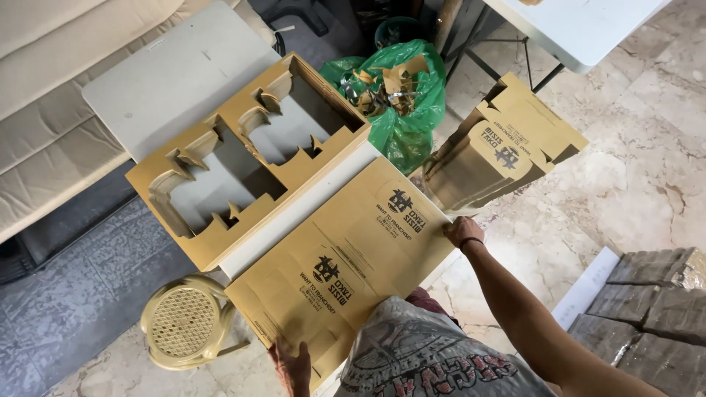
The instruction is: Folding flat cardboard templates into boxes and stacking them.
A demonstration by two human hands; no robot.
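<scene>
Right hand [463,230]: fingers curled over the far right corner of a flat printed cardboard sheet [346,257], gripping its edge at about 3 o'clock of the sheet. Left hand [294,365]: fingers spread fairly wide, pressed flat on the sheet's near corner at about 7 o'clock; holding by pressure, not a closed grasp.

Cardboard sheet: brown, unfolded, lies flat on the white bench [294,213]. Long axis runs from 7 o'clock to 1 o'clock in the view, i.e. from the left hand up toward the right hand's side. Two dark printed marks lie along that axis. The sheet's near corner overhangs the bench edge toward the person.

Just beyond the sheet, at 10 o'clock: a die-cut cardboard frame [243,154] with two large shaped openings, lying flat, its long axis parallel to the sheet's. Frame and sheet are apart, a strip of bare bench between them.

At 2 o'clock of the right hand, near it: a stack of folded printed cardboard pieces [507,147], standing on the floor.

At 12 o'clock: green plastic bag [408,110] holding cardboard offcuts.

At 8 o'clock, below the bench: cream plastic stool [184,323] with a woven-pattern seat.

At 4 o'clock: bundled grey stacks [647,309] on the marble floor [640,169].
</scene>
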